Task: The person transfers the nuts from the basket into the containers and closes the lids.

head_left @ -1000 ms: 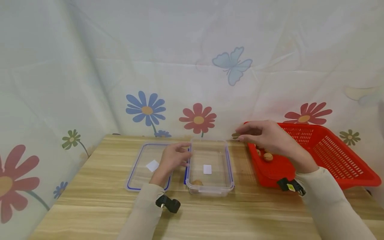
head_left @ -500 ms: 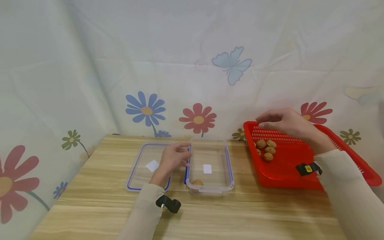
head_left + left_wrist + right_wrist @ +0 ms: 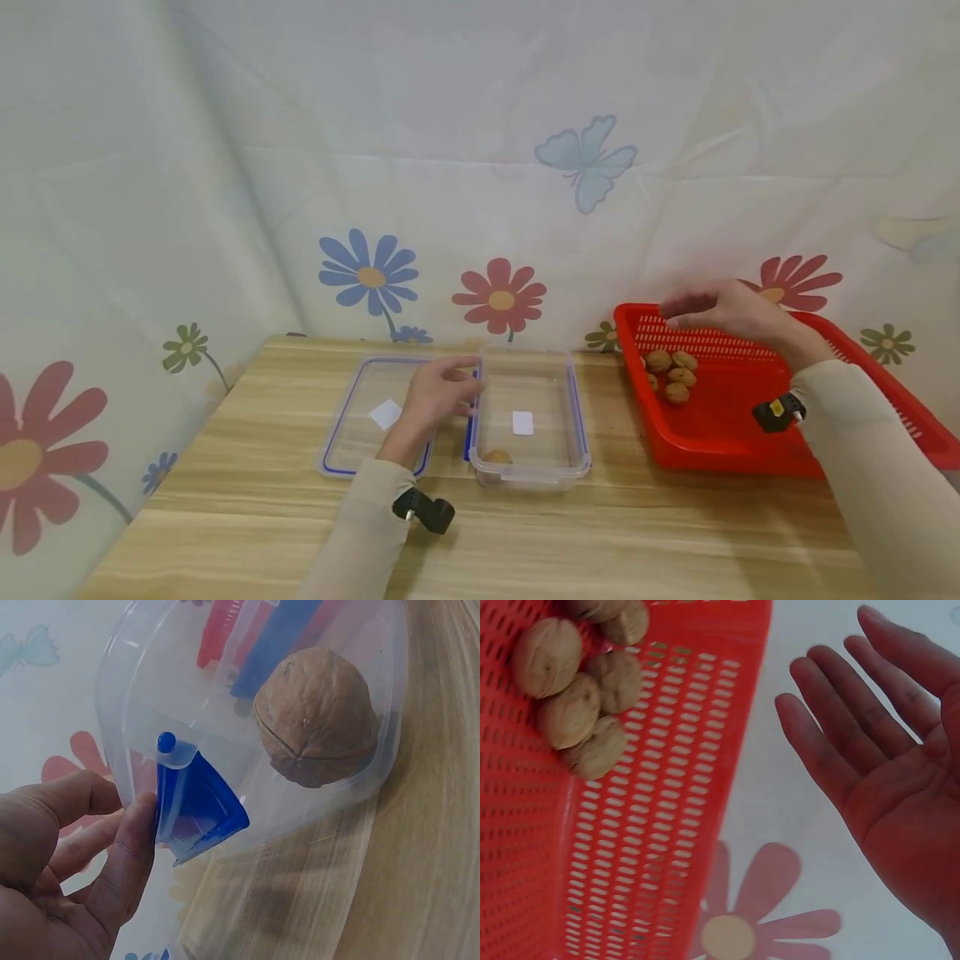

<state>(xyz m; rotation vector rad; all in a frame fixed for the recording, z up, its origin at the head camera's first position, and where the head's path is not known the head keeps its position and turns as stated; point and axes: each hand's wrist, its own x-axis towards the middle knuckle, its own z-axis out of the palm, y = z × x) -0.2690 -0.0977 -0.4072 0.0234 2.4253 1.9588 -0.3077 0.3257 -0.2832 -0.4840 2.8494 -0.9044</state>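
Observation:
My left hand holds the left edge of a clear plastic food container, its curved fingertips at the rim and blue latch. One walnut lies in the container's near left corner. My right hand hovers above the back left of a red plastic basket, palm bare and fingers slightly bent. Several walnuts lie together in the basket's left part, apart from that hand.
The clear lid with a blue seal lies left of the container, partly behind the left arm. A wooden table bears everything. A flower-printed cloth hangs behind it.
My right hand has moved right, from beside the basket's left rim to over the basket, uncovering the walnuts. The left hand stays at the container. The head view has shifted slightly.

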